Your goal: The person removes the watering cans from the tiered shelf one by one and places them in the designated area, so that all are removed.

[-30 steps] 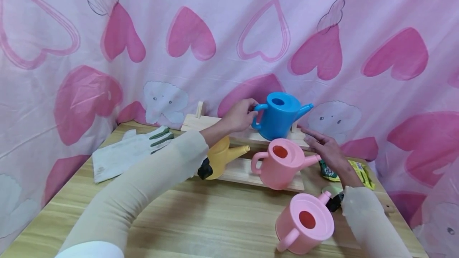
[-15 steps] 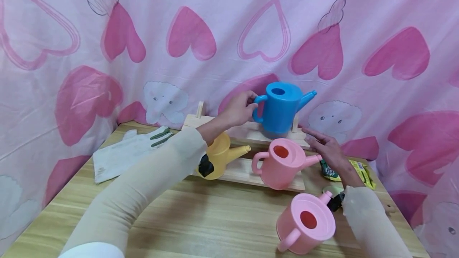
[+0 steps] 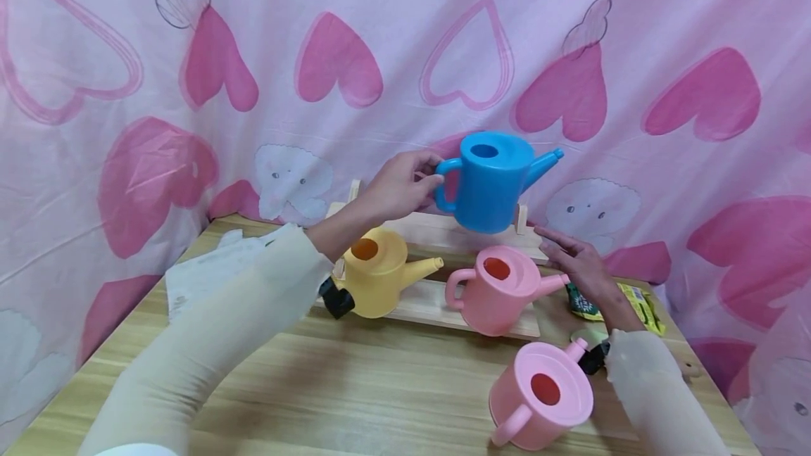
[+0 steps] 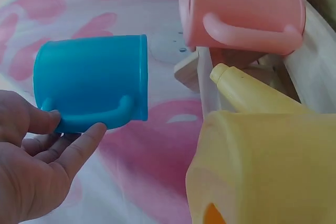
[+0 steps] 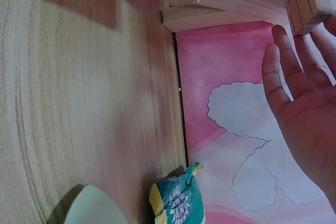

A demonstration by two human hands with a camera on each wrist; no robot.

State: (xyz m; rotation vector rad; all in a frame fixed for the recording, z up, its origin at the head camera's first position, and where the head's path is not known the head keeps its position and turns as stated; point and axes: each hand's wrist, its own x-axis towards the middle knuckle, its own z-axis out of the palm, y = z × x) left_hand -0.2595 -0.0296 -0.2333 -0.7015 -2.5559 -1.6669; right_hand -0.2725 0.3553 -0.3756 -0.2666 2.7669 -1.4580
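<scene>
My left hand (image 3: pixel 405 185) pinches the handle of a blue watering can (image 3: pixel 491 192), which hangs upright above the upper board of a wooden shelf rack (image 3: pixel 421 231). In the left wrist view, thumb and fingers (image 4: pixel 79 150) grip that handle from below. My right hand (image 3: pixel 579 266) is at the right end of the upper board, its fingers extended; in the right wrist view the fingertips meet the wooden end piece (image 5: pixel 311 3). On the lower board stand a yellow watering can (image 3: pixel 380 283) and a coral pink watering can (image 3: pixel 494 305), spouts to the right.
A lighter pink watering can (image 3: pixel 532 400) stands on the table at the front right, near my right sleeve. White gloves (image 3: pixel 209 269) lie at the left. Behind my right wrist are a yellow packet (image 3: pixel 646 312) and a green packet (image 5: pixel 181 200). A pink curtain (image 3: pixel 405 55) closes off the back.
My left hand has lifted the blue watering can off the upper board and drawn it slightly left and toward me. My right hand stays at the board's end.
</scene>
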